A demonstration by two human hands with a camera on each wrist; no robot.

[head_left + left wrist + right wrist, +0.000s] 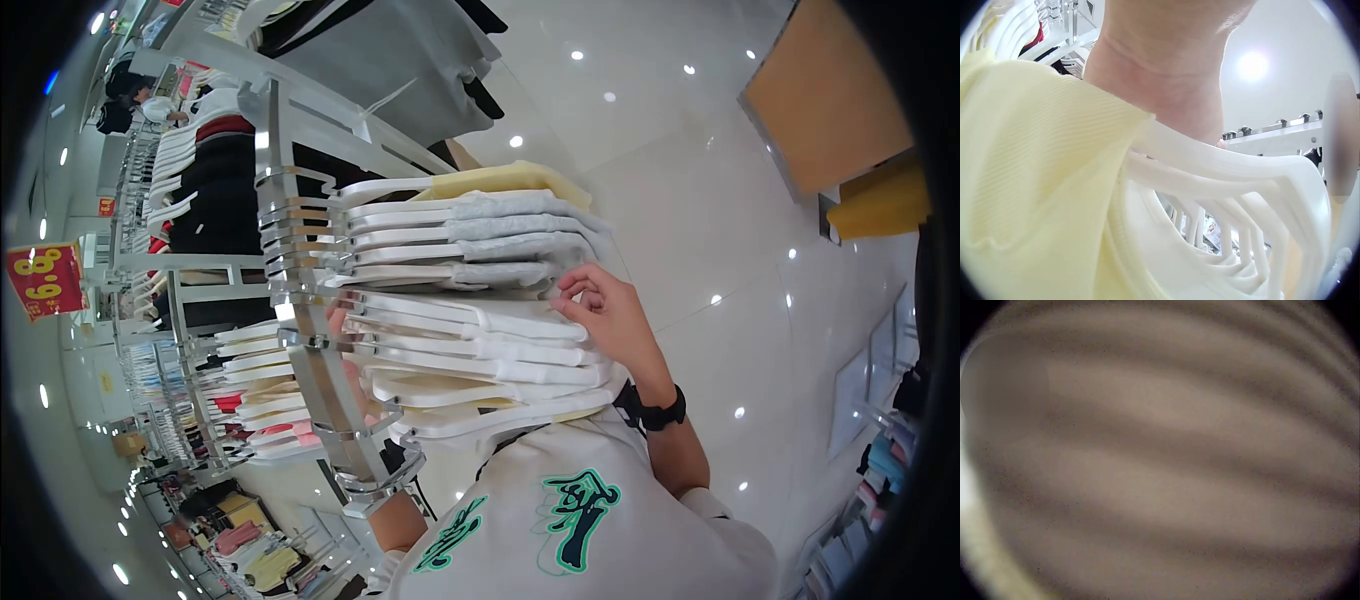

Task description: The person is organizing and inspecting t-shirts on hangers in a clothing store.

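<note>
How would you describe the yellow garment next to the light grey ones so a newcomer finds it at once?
In the head view, find the chrome rail with white hangers reaching right from it. Follow that row up the picture, past the right hand and the light grey garments. Topmost is the yellow garment, its colour setting it apart from the grey below.

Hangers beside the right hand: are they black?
No, the hangers beside the right hand are plainly white in the head view, hanging on a metal rail.
</note>
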